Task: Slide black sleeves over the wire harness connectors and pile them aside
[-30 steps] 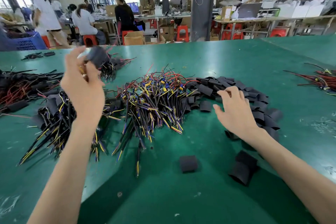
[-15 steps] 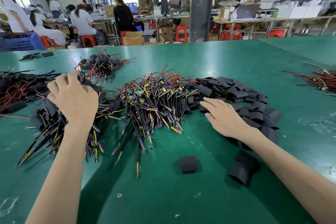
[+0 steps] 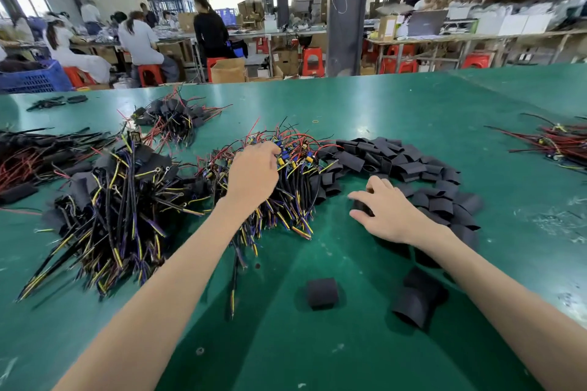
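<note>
Left hand (image 3: 254, 174) moved onto harnesses (image 3: 297, 190), grip unclear; right hand (image 3: 390, 213) pinches sleeve (image 3: 360, 207) on table (image 3: 413, 105).

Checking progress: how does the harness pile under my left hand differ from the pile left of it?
The middle pile shows bare coloured connectors; the left pile wears black sleeves. The left hand touches the middle pile, not the left pile. Both have yellow wires.
</note>
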A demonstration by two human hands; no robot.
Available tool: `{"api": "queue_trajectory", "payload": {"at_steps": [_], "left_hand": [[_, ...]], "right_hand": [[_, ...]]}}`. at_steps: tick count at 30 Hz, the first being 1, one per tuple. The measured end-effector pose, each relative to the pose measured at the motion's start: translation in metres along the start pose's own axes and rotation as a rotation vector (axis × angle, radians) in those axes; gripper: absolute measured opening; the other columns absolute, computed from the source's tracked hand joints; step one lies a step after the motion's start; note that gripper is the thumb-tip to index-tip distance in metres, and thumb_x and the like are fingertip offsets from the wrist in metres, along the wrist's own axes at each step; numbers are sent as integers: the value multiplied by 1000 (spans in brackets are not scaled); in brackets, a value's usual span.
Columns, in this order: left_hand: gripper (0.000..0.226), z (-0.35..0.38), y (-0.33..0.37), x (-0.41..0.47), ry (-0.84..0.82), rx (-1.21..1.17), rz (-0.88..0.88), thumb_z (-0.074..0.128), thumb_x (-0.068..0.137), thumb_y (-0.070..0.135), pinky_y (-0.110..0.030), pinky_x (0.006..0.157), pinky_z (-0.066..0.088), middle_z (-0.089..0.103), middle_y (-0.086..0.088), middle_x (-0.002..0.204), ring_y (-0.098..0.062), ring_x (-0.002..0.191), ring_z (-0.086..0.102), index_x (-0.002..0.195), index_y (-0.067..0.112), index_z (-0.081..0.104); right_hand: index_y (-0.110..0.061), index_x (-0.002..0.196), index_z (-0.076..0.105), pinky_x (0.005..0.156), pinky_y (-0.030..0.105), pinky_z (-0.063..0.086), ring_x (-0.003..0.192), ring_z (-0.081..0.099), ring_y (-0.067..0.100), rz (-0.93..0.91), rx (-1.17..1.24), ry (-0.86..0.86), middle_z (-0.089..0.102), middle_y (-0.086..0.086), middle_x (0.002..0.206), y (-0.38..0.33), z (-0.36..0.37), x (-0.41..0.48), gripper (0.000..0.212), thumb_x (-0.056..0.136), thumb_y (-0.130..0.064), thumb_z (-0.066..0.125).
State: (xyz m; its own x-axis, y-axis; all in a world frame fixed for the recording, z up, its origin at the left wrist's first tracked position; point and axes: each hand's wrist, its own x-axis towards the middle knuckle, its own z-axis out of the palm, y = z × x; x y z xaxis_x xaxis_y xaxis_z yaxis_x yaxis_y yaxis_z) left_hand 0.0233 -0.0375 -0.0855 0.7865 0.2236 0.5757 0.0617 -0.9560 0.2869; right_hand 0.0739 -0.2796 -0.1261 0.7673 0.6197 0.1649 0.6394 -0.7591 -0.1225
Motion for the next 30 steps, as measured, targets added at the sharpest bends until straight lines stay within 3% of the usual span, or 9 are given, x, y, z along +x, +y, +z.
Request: {"api": "queue_trajectory", "payload": {"at_steps": [4, 7, 9, 13, 16, 18, 21, 24, 30], "left_hand": [[30, 22, 10, 18, -112, 267, 32, 49, 96, 23, -40, 95, 38, 56, -11, 121, -29, 112, 53, 124, 11, 53], [34, 25, 12, 24, -182, 230, -118, 57, 93, 25, -40, 86, 44, 51, -18, 119, -35, 104, 57, 122, 6, 52], [32, 24, 11, 27, -189, 154, -162, 62, 90, 23, -38, 80, 44, 56, -17, 115, -35, 102, 59, 117, 6, 56], [29, 19, 3, 27, -79, -84, -209, 64, 87, 17, -36, 87, 40, 60, -15, 112, -32, 105, 55, 113, 5, 57], [30, 19, -5, 22, -9, -194, -251, 61, 89, 14, -30, 87, 34, 57, -16, 112, -30, 106, 51, 116, 3, 56], [27, 19, -6, 19, 19, -276, -264, 60, 90, 13, -22, 80, 30, 56, -15, 109, -25, 100, 51, 116, 3, 58], [23, 15, -3, 20, 63, -442, -282, 67, 86, 11, -22, 80, 37, 63, -11, 99, -19, 90, 55, 107, 4, 63], [19, 2, 6, 26, 121, -528, -269, 69, 83, 8, -24, 81, 42, 66, -11, 93, -17, 83, 56, 101, 4, 65], [11, -48, 42, 51, 442, -807, -200, 57, 88, 0, -32, 73, 47, 60, -11, 82, -31, 75, 58, 99, 0, 56]], "right_hand": [[-33, 125, 50, 98, 38, 26, 112, 35, 21, 3, -23, 6, 44, 0, 105, 0, -1, 1, 44, 90, -58, 43], [-33, 122, 52, 99, 39, 25, 112, 34, 20, 4, -3, -3, 47, 0, 105, 1, -3, 1, 47, 86, -63, 44], [-31, 127, 51, 99, 39, 26, 113, 33, 21, -8, 17, 0, 47, 1, 108, 1, -3, 0, 44, 90, -54, 45], [-20, 139, 43, 97, 35, 29, 112, 32, 24, -54, 52, -47, 39, 6, 111, 3, -4, 1, 53, 86, -20, 47], [-13, 138, 43, 101, 36, 31, 114, 33, 26, -85, 64, -59, 35, 7, 118, 5, -2, 2, 55, 84, -11, 49], [-12, 137, 44, 104, 37, 29, 119, 32, 26, -93, 71, -58, 34, 6, 128, 6, -1, 2, 50, 87, -13, 50], [-15, 139, 42, 104, 37, 29, 117, 33, 24, -119, 36, -83, 36, 2, 140, 7, -1, 5, 47, 92, -16, 49], [-16, 138, 43, 102, 36, 30, 112, 35, 22, -130, 40, -82, 41, 1, 138, 8, -2, 6, 44, 95, -20, 50], [-18, 138, 44, 98, 37, 33, 113, 39, 25, -141, 16, -64, 42, 6, 126, 8, -4, 4, 45, 95, -33, 49]]}}
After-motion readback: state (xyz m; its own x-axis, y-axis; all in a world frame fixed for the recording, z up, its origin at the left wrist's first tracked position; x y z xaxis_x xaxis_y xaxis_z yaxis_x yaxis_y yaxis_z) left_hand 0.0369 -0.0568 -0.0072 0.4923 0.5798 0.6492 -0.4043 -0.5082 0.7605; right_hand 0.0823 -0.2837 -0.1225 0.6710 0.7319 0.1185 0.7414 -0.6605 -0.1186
